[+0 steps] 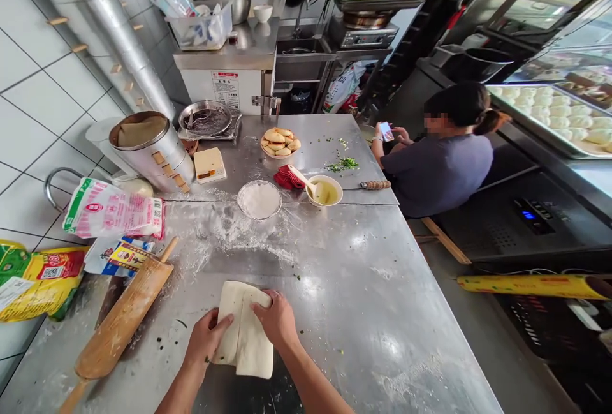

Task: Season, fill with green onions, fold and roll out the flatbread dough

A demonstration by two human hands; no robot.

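Note:
A pale sheet of dough (254,340), folded so that two edges meet in a seam along its middle, lies on the steel table in front of me. My left hand (206,336) grips its left edge, thumb on top and fingers curled at the side. At the upper right edge, my right hand (278,319) holds the dough in the same way, its thumb near the seam. The fingers under the dough are partly hidden. Left of my hands rests a large wooden rolling pin (125,317), dusted with flour.
Beyond the dough stand a bowl of flour (258,202), a bowl of yellowish paste (329,193) with a spoon, and a plate of buns (280,145). Chopped scallions (345,164) lie behind. Flour bags (117,208) line the left. A seated person (437,146) holds a phone at right.

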